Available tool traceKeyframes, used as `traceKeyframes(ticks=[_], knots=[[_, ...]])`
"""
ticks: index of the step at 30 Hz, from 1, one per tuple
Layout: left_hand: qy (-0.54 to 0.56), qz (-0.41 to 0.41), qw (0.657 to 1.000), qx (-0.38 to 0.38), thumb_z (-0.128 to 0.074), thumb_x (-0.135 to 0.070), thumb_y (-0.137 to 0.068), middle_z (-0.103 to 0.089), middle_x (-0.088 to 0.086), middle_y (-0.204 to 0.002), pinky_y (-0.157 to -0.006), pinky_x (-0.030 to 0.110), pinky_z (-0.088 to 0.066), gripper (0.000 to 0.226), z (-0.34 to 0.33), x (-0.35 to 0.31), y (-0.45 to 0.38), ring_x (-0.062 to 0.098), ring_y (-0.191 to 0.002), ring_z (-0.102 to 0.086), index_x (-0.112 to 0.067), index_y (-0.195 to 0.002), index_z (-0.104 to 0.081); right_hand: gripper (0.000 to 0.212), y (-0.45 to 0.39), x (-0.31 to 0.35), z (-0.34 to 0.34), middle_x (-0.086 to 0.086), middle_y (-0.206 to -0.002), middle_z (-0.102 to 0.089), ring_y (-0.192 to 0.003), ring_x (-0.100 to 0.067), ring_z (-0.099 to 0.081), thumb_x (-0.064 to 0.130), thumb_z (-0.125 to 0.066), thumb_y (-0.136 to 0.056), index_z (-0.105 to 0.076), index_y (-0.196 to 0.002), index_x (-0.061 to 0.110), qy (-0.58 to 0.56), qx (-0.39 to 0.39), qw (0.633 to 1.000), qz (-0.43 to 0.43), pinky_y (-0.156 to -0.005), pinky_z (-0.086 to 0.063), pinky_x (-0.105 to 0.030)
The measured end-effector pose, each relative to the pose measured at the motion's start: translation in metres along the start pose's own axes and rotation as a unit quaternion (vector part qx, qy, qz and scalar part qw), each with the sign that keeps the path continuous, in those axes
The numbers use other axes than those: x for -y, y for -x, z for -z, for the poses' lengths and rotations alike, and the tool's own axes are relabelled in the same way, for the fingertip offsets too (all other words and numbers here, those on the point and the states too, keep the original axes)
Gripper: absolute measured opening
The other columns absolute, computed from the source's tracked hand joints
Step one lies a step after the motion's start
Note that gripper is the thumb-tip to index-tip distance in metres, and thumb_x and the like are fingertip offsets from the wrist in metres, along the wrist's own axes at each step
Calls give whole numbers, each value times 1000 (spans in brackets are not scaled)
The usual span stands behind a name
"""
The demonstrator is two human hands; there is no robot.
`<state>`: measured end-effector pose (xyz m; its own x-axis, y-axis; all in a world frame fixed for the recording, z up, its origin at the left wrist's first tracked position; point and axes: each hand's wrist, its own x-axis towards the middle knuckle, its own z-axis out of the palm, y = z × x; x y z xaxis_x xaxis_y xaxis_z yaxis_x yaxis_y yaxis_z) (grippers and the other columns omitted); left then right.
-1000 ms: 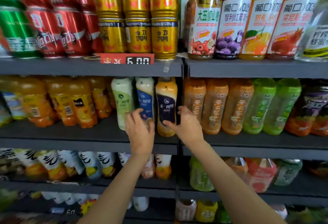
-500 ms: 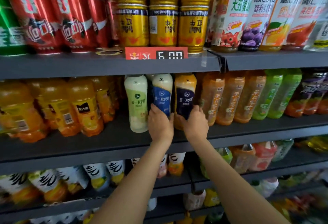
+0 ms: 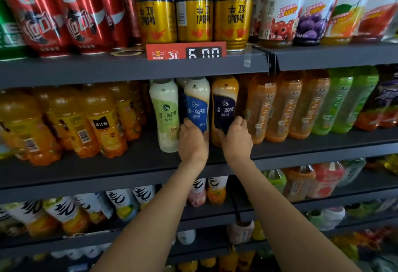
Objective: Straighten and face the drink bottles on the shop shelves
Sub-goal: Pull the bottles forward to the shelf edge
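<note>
My left hand (image 3: 192, 142) grips the lower body of the blue-label bottle (image 3: 197, 103), fingers curled round it; my right hand (image 3: 235, 140) grips the dark-label bottle (image 3: 225, 108) likewise, fingers wrapped at its right side. Both bottles stand on the middle shelf (image 3: 129, 164), touching or nearly touching each other, with the green-label bottle (image 3: 164, 116) just beside them at 9 o'clock.

To face them well, I judge each bottle should be turned about its own axis until its label looks squarely outward, base kept flat on the shelf, then drawn level with the green-label bottle's front. Low grips steady the base; a twist from higher up could tip the bottle into the tea bottles (image 3: 277, 108) at 3 o'clock.

Contents: the blue-label and green-label bottles hold a pale, milky drink; the dark-label bottle looks amber, though its wrap may be tinting it. All appear full, with caps hidden under the upper shelf (image 3: 86, 69).
</note>
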<state>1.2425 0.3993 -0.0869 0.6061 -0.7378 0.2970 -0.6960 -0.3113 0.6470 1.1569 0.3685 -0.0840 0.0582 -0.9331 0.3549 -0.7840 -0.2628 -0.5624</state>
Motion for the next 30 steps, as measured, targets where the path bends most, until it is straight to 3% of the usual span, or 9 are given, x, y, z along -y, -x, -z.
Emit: traceKeyframes(ticks=[4,7,11,14,16,19,23,30], knots=[[-6,5,1000,7,-57,-29,-91,-46,17,-131,-91,39,-42,58,4,0,2,31,-120,-46,1,-134,-31,51,1,2,3,-11,-122,-47,-104,-35,-58,39,-61,-88,-39,-118,5,-24,10,1000,-13,-68,-41,-36],[14,-17,1000,14,-59,-26,-90,-48,14,-130,-87,38,-44,60,10,4,5,28,-117,-50,-2,-137,-30,56,18,-1,4,-10,-123,-44,-97,-34,-59,41,-62,-86,-41,-124,6,-70,-44,997,-2,-62,-37,-33],[60,-104,987,-104,-60,-20,-89,-49,13,-127,-88,34,-44,51,27,24,19,26,-114,-51,-3,-133,-40,46,36,9,-4,-8,-115,-52,-97,-27,-57,41,-60,-88,-52,-118,6,-90,-43,988,118,-64,-41,-33],[81,-46,979,-180,-67,-17,-83,-47,18,-121,-92,34,-39,50,42,46,22,30,-113,-46,-1,-125,-46,47,30,26,-12,-8,-116,-56,-104,-26,-56,42,-58,-89,-50,-121,7,-72,-4,993,95,-72,-46,-35],[82,20,986,-146,-69,-25,-83,-43,19,-128,-96,34,-34,63,48,55,14,32,-120,-39,0,-132,-39,47,24,34,-15,-11,-109,-62,-100,-29,-60,43,-60,-87,-49,-115,6,-54,20,996,66,-72,-48,-38],[81,45,993,-69,-69,-32,-82,-40,18,-136,-103,38,-30,77,48,58,1,32,-128,-33,0,-139,-29,50,18,43,-19,-14,-101,-66,-93,-33,-64,47,-63,-83,-47,-105,5,-9,23,999,44,-68,-47,-37],[102,41,993,-50,-70,-27,-82,-46,18,-129,-97,41,-37,65,43,54,-9,32,-122,-41,1,-131,-37,52,9,49,-23,-15,-101,-65,-94,-35,-63,47,-66,-81,-47,-103,4,-5,21,999,29,-64,-41,-34],[73,24,996,-42,-66,-29,-85,-45,18,-127,-94,39,-36,58,46,61,-10,32,-119,-42,0,-127,-38,50,6,45,-20,-17,-104,-64,-98,-36,-60,42,-69,-81,-51,-105,2,-81,67,994,34,-74,-46,-39]])
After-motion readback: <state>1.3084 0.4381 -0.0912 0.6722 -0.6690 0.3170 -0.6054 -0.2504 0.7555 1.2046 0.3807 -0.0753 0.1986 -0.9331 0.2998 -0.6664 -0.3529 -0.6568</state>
